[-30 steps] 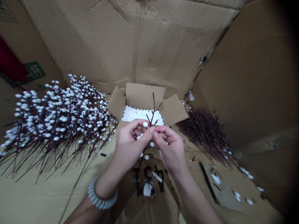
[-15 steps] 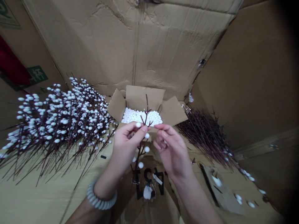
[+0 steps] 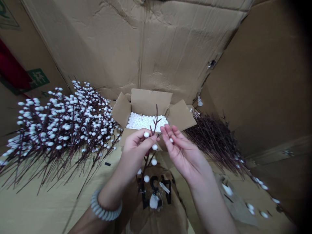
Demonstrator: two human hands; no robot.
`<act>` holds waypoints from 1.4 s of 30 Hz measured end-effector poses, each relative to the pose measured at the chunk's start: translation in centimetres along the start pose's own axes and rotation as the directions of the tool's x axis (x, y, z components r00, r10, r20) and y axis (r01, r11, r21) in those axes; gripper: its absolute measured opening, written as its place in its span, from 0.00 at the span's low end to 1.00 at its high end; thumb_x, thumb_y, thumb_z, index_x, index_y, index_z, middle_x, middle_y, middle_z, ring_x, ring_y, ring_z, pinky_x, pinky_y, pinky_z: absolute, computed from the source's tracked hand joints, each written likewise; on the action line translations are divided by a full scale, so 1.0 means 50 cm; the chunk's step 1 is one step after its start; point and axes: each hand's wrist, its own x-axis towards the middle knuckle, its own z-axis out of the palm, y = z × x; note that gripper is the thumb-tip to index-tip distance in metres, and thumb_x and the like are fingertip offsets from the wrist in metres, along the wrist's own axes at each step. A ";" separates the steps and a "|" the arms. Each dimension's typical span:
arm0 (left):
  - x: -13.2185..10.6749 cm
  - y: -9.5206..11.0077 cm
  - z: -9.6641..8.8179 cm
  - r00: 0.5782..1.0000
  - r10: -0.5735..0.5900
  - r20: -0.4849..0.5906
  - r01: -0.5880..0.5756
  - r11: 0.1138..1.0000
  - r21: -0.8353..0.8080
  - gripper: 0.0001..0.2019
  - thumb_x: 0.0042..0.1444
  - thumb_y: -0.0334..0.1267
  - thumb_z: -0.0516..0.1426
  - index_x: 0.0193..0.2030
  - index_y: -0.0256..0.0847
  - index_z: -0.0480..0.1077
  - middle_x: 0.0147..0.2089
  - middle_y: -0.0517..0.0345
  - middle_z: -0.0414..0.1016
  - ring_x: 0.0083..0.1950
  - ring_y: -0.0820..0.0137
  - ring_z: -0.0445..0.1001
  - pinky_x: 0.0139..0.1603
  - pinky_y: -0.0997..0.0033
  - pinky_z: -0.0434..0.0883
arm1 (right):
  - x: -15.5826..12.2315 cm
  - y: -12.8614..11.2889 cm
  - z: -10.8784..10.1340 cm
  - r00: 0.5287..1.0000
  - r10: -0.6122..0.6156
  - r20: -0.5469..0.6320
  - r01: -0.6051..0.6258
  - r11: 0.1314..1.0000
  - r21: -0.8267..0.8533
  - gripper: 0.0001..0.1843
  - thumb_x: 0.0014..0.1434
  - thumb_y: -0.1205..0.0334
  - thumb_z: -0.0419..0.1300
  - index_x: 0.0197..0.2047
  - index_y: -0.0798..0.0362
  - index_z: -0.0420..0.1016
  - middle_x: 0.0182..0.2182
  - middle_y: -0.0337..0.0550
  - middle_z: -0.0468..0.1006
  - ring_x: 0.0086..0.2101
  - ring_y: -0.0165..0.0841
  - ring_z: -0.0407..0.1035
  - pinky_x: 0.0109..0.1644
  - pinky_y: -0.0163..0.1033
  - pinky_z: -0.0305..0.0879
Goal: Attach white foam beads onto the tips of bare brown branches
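Observation:
My left hand (image 3: 135, 152) pinches a thin dark twig (image 3: 154, 125) that carries a few white foam balls, one ball (image 3: 146, 134) sitting at my fingertips. Palm up beside it, my right hand (image 3: 183, 152) has its fingers stretched toward the twig, and a small white ball (image 3: 171, 140) rests on them. Just behind both hands stands a small open cardboard box (image 3: 147, 101) filled with white foam balls (image 3: 142, 121).
A big heap of dark branches studded with white balls (image 3: 56, 123) lies at the left. A pile of bare dark twigs (image 3: 214, 138) lies at the right, with loose balls (image 3: 260, 187) scattered near it. Cardboard sheets cover the floor and back wall.
My right hand has opened, turning palm up with a ball on its fingers. The twig has tilted a little in my left hand.

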 end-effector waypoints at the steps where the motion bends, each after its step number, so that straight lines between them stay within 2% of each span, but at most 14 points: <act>1: 0.000 0.000 0.001 1.000 0.010 0.006 -0.010 1.000 0.000 0.06 0.44 0.36 0.60 0.21 0.39 0.69 0.22 0.63 0.68 0.22 0.77 0.61 0.22 0.77 0.58 | 0.000 0.001 0.002 1.000 -0.011 -0.019 0.011 1.000 -0.011 0.13 0.54 0.80 0.54 0.33 0.54 0.74 0.36 0.42 0.80 0.40 0.27 0.77 0.45 0.29 0.74; 5: -0.003 0.001 0.005 1.000 -0.005 0.014 0.005 1.000 -0.011 0.05 0.44 0.36 0.61 0.22 0.39 0.72 0.23 0.62 0.70 0.24 0.75 0.65 0.24 0.76 0.61 | -0.004 0.004 0.006 0.995 -0.085 -0.048 0.081 0.993 -0.085 0.05 0.57 0.72 0.58 0.36 0.55 0.74 0.31 0.40 0.81 0.27 0.22 0.75 0.31 0.23 0.73; 8: -0.004 0.002 0.006 0.999 -0.027 0.019 0.027 0.999 -0.023 0.05 0.44 0.37 0.62 0.23 0.39 0.73 0.23 0.61 0.71 0.25 0.74 0.66 0.25 0.75 0.62 | -0.009 0.007 0.004 0.985 -0.169 0.034 0.172 0.973 -0.151 0.06 0.57 0.62 0.61 0.38 0.55 0.74 0.17 0.31 0.72 0.12 0.18 0.58 0.16 0.22 0.61; 10: -0.004 0.002 0.007 0.999 -0.027 0.022 0.028 0.999 -0.023 0.05 0.44 0.37 0.62 0.23 0.39 0.74 0.22 0.62 0.70 0.25 0.74 0.65 0.25 0.75 0.62 | -0.014 0.009 0.003 0.972 -0.216 0.097 0.231 0.957 -0.177 0.07 0.55 0.59 0.62 0.35 0.54 0.73 0.11 0.25 0.60 0.11 0.18 0.46 0.14 0.23 0.52; 11: -0.003 0.002 0.007 0.999 -0.025 0.022 0.026 0.999 -0.021 0.05 0.44 0.37 0.62 0.23 0.39 0.74 0.21 0.62 0.69 0.24 0.75 0.65 0.25 0.75 0.62 | -0.016 0.010 0.004 0.966 -0.233 0.112 0.250 0.951 -0.183 0.07 0.54 0.59 0.63 0.33 0.53 0.71 0.11 0.25 0.57 0.11 0.18 0.43 0.14 0.24 0.50; 15: -0.003 0.001 0.007 0.999 -0.021 0.035 0.022 1.000 -0.013 0.05 0.45 0.36 0.61 0.22 0.39 0.73 0.21 0.64 0.67 0.23 0.76 0.62 0.24 0.76 0.60 | -0.021 0.014 0.009 0.964 -0.244 0.108 0.262 0.945 -0.198 0.12 0.46 0.63 0.68 0.30 0.51 0.68 0.18 0.28 0.62 0.16 0.19 0.50 0.18 0.25 0.51; 19: -0.003 -0.003 0.004 0.999 0.012 0.051 -0.013 1.000 0.018 0.08 0.46 0.37 0.61 0.21 0.37 0.70 0.22 0.64 0.64 0.23 0.78 0.59 0.24 0.77 0.58 | -0.019 0.023 0.007 0.937 -0.321 0.137 0.347 0.898 -0.270 0.12 0.43 0.65 0.70 0.29 0.51 0.71 0.25 0.33 0.71 0.22 0.22 0.63 0.27 0.28 0.64; 21: -0.004 -0.005 0.002 0.999 0.016 0.050 -0.018 0.999 0.047 0.09 0.47 0.38 0.61 0.21 0.37 0.70 0.22 0.64 0.63 0.24 0.77 0.58 0.24 0.77 0.57 | -0.017 0.027 0.003 0.917 -0.371 0.147 0.399 0.861 -0.317 0.10 0.43 0.64 0.70 0.29 0.51 0.74 0.25 0.34 0.73 0.25 0.23 0.66 0.30 0.29 0.66; 25: -0.004 -0.008 0.000 0.999 0.006 0.053 -0.010 0.996 0.083 0.09 0.48 0.39 0.61 0.22 0.38 0.69 0.22 0.64 0.60 0.25 0.76 0.57 0.25 0.76 0.56 | -0.020 0.031 -0.005 0.861 -0.482 0.159 0.502 0.758 -0.416 0.07 0.44 0.64 0.70 0.29 0.50 0.78 0.25 0.34 0.76 0.25 0.24 0.68 0.30 0.29 0.67; 27: -0.003 -0.009 0.000 0.999 0.019 0.048 -0.024 0.995 0.099 0.09 0.48 0.39 0.61 0.22 0.38 0.69 0.22 0.64 0.60 0.25 0.76 0.57 0.25 0.76 0.56 | -0.025 0.033 -0.006 0.814 -0.543 0.204 0.570 0.680 -0.462 0.06 0.47 0.65 0.69 0.30 0.48 0.79 0.26 0.35 0.78 0.27 0.24 0.70 0.31 0.29 0.68; 31: -0.001 -0.007 0.002 0.998 0.040 0.045 -0.044 0.994 0.100 0.10 0.47 0.38 0.61 0.21 0.38 0.68 0.21 0.64 0.59 0.25 0.75 0.58 0.24 0.75 0.56 | -0.037 0.038 -0.003 0.682 -0.641 0.351 0.704 0.447 -0.552 0.08 0.50 0.69 0.66 0.33 0.47 0.78 0.30 0.36 0.80 0.31 0.28 0.74 0.35 0.33 0.71; 34: 0.000 -0.006 0.002 0.998 0.030 0.050 -0.034 0.996 0.078 0.10 0.46 0.37 0.62 0.20 0.38 0.68 0.21 0.64 0.61 0.26 0.75 0.60 0.25 0.75 0.58 | -0.044 0.042 -0.001 0.620 -0.662 0.422 0.737 0.307 -0.602 0.09 0.51 0.70 0.65 0.34 0.46 0.78 0.32 0.38 0.80 0.35 0.31 0.74 0.38 0.38 0.71; 38: 0.000 -0.006 0.002 0.999 0.026 0.046 -0.030 0.995 0.092 0.10 0.46 0.37 0.62 0.19 0.38 0.68 0.21 0.64 0.61 0.25 0.75 0.58 0.24 0.75 0.57 | -0.046 0.046 -0.003 0.572 -0.686 0.449 0.745 0.206 -0.635 0.11 0.51 0.71 0.65 0.34 0.43 0.79 0.32 0.38 0.79 0.37 0.34 0.72 0.43 0.43 0.69; 42: -0.002 -0.006 0.001 0.998 0.020 0.067 -0.027 0.995 0.095 0.10 0.47 0.38 0.62 0.20 0.38 0.69 0.22 0.63 0.62 0.25 0.75 0.59 0.25 0.75 0.58 | -0.046 0.047 -0.005 0.522 -0.721 0.456 0.753 0.138 -0.644 0.11 0.51 0.71 0.65 0.33 0.43 0.78 0.31 0.39 0.79 0.37 0.36 0.71 0.43 0.46 0.69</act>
